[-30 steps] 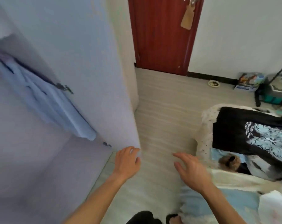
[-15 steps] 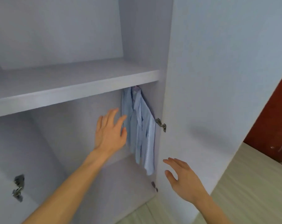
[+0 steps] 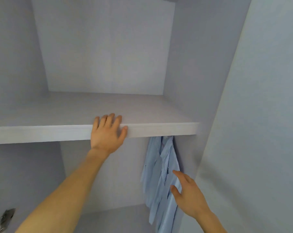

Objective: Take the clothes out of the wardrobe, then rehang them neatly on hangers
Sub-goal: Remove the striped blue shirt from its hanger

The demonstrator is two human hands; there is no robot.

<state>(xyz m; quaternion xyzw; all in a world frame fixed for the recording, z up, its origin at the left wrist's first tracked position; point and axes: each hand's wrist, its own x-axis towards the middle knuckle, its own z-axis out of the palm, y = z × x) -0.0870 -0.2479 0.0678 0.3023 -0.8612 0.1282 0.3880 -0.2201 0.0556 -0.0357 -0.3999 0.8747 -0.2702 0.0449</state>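
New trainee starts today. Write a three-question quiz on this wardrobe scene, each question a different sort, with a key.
1. True or false: the left hand rests on the front edge of the shelf.
2. Multiple choice: where does the light blue shirt hang? A) on top of the shelf B) under the shelf, at the right side of the wardrobe C) on the open door
3. Short answer: what is the right hand doing?

Key:
1. True.
2. B.
3. It reaches, fingers open, for the shirt; no closed grip on the cloth yet.
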